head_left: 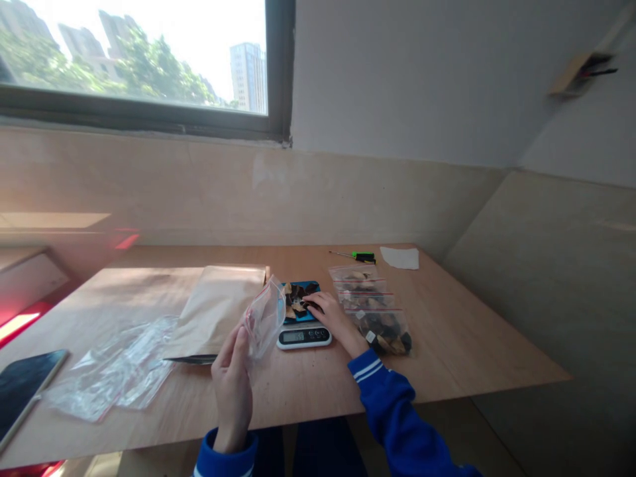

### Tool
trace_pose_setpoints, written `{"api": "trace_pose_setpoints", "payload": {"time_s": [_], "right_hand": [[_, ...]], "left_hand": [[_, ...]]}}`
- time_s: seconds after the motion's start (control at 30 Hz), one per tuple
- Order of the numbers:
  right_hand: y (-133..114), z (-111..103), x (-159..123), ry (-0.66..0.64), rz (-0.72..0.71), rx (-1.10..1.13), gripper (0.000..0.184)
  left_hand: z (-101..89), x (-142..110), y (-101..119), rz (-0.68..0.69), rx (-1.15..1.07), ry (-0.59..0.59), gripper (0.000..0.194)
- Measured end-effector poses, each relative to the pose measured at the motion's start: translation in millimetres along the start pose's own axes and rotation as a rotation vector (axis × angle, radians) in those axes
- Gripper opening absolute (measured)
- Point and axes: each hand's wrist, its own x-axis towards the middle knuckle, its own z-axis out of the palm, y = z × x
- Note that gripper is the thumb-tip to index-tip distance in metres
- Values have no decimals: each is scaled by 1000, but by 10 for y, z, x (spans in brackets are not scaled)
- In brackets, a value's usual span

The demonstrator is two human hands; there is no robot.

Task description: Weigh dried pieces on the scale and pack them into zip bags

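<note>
My left hand [231, 387] pinches the lower edge of a clear zip bag [263, 318] and holds it up with its mouth open toward the scale. A small digital scale [303, 328] carries a blue tray of dark and tan dried pieces [297, 298]. My right hand [332, 317] reaches onto that tray, its fingers curled over the pieces. Both arms wear blue sleeves with white stripes.
Three filled zip bags [373, 306] lie in a row right of the scale. A brown paper envelope [216, 308] and a pile of empty clear bags [116, 368] lie on the left. A dark tablet [24, 387] is at the left edge. A green-handled screwdriver [360, 256] and white paper [400, 258] lie at the back.
</note>
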Motion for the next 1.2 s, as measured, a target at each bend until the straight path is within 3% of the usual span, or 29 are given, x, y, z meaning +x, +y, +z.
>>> {"api": "trace_pose_setpoints", "payload": {"time_s": [0.2, 0.57, 0.8, 0.9, 1.1, 1.2], "right_hand": [[-41, 18, 59, 144, 136, 114, 19], [36, 95, 136, 369, 328, 371, 21], [-514, -172, 326, 525, 316, 713, 26], [-702, -226, 408, 529, 323, 740, 21], [-750, -273, 378, 566, 383, 896, 24], [-821, -378, 330, 445, 391, 1016, 28]], "left_hand": [[128, -30, 21, -99, -137, 37, 34], [189, -31, -16, -152, -207, 32, 32], [261, -24, -4, -144, -255, 26, 34], [290, -20, -2, -130, -237, 10, 35], [276, 20, -73, -83, -126, 16, 37], [250, 26, -117, -39, -45, -19, 40]]}}
